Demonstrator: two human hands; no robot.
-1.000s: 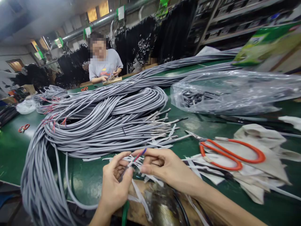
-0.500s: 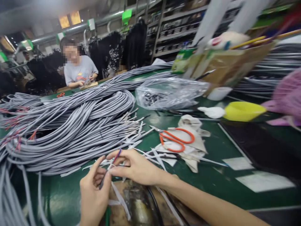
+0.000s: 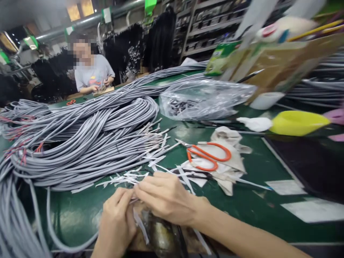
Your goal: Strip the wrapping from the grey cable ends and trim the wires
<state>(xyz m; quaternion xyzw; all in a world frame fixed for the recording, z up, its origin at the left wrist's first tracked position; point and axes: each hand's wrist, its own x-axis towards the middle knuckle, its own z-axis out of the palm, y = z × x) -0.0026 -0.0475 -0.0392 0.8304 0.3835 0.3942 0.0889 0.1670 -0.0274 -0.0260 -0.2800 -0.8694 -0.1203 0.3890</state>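
Observation:
My left hand (image 3: 116, 216) is closed, its thumb and fingers pinching the end of a grey cable (image 3: 72, 247) that loops in from the left. My right hand (image 3: 168, 197) curls over the same spot, fingertips meeting those of the left. Thin wires at the cable's end are mostly hidden between the fingers. Below the hands hangs a white strip (image 3: 141, 226), in front of a worn, rounded metal part (image 3: 162, 236) on a brown board. Just beyond lie scattered white strips (image 3: 120, 179).
Bundled grey cables (image 3: 88, 143) cover the left. Orange-handled scissors (image 3: 209, 156) rest on a cloth (image 3: 236, 165). Behind are a clear plastic bag (image 3: 206, 100) and a yellow bottle (image 3: 298, 123); a black flat panel (image 3: 309, 161) lies right. A person (image 3: 92, 73) sits across the green table.
Both hands have closed in together, and my right hand has turned over the cable end. Red and blue wires seen between the fingers before are now covered. The view has shifted slightly.

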